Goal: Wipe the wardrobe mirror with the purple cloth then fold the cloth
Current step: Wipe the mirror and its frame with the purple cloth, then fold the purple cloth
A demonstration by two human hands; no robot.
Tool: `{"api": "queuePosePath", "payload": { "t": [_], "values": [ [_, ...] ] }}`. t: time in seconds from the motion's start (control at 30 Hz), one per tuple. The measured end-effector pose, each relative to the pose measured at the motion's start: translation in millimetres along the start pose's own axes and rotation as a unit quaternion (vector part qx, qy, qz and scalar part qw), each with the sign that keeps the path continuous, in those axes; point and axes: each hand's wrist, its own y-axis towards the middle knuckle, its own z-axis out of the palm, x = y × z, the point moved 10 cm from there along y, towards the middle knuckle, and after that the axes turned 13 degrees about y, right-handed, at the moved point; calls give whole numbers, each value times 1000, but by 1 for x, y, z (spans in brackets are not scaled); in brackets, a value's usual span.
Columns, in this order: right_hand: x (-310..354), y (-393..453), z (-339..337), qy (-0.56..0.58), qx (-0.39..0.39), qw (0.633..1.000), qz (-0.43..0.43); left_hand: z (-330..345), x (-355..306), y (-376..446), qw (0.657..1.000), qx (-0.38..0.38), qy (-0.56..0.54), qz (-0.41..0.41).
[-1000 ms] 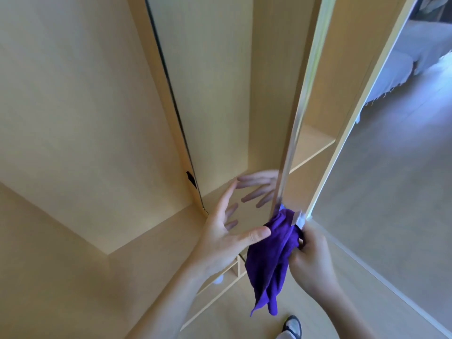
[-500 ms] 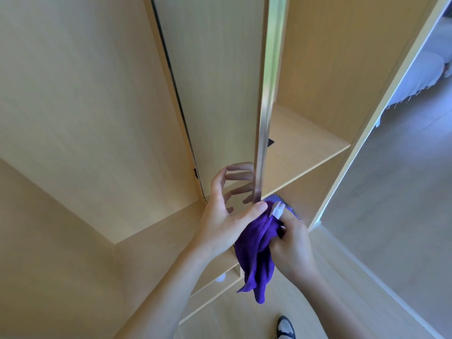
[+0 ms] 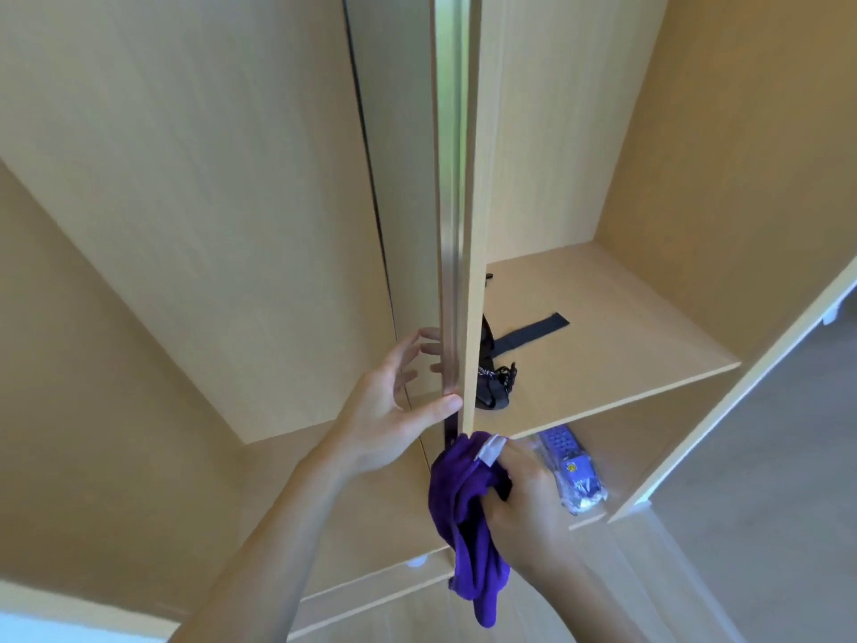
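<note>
The wardrobe door with the mirror stands edge-on to me; its metal edge strip (image 3: pixel 453 215) runs down the middle, and the mirror face (image 3: pixel 394 178) on its left reflects wood panels. My left hand (image 3: pixel 394 401) holds the door's lower edge, thumb on the near side, fingers on the mirror side. Just below the door's bottom corner, my right hand (image 3: pixel 524 508) grips the bunched purple cloth (image 3: pixel 468 517), which hangs down from the fist with a white label at its top.
Inside the open wardrobe, a wooden shelf (image 3: pixel 617 345) carries a black strapped item (image 3: pixel 501 364). A blue-purple plastic packet (image 3: pixel 572 473) lies on the lower shelf beside my right hand. Grey floor (image 3: pixel 788 457) shows at right.
The door has swung so its edge now faces me, uncovering the shelf, the black item and the packet. My left hand has closed around the door's edge; the cloth stays in my right hand.
</note>
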Motion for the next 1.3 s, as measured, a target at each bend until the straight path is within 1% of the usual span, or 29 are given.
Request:
{"api": "queuePosePath", "payload": {
  "t": [0.1, 0.27, 0.37, 0.47, 0.57, 0.67, 0.7, 0.77, 0.87, 0.97, 1.07, 1.1, 1.13, 1.2, 1.23, 1.27, 1.3],
  "values": [
    [-4, 6, 3, 1, 33, 999, -1, -6, 13, 4, 998, -44, 41, -34],
    [-17, 13, 8, 5, 96, 994, 47, -13, 25, 7, 988, -118, 64, -78],
    [-15, 19, 10, 12, 127, 991, 43, -19, 28, 10, 983, -127, 82, -107],
    [-16, 22, 14, 43, 153, 986, 49, -25, 28, 12, 979, -129, 99, -122],
    [-17, 22, 16, 71, 160, 983, 60, -23, 24, 8, 977, -140, 103, -126],
    [-19, 17, 23, 109, 168, 976, 91, -12, 25, -4, 972, -151, 113, -141],
    [-18, 15, 25, 123, 174, 972, 102, -6, 29, -12, 973, -144, 92, -157],
    [-12, 12, 31, 150, 190, 964, 112, 8, 49, -38, 970, -133, -14, -202],
    [8, 8, 43, 211, 227, 944, 114, 27, 84, -90, 942, -126, -168, -263],
    [27, 3, 68, 283, 282, 906, 140, 36, 108, -138, 911, -118, -258, -300],
    [42, -4, 97, 344, 322, 862, 187, 35, 111, -165, 900, -105, -312, -286],
    [42, -3, 106, 338, 323, 863, 193, 32, 110, -171, 894, -104, -334, -279],
    [44, 1, 112, 320, 312, 873, 194, 29, 108, -175, 891, -96, -351, -273],
    [45, 16, 121, 242, 266, 922, 144, 19, 104, -180, 891, -68, -361, -265],
    [45, 21, 126, 198, 248, 940, 124, 11, 103, -182, 890, -57, -366, -265],
    [41, 24, 134, 174, 237, 947, 129, 1, 104, -185, 885, -55, -379, -264],
    [34, 23, 145, 187, 238, 940, 160, -9, 105, -190, 875, -61, -405, -259]
  ]
}}
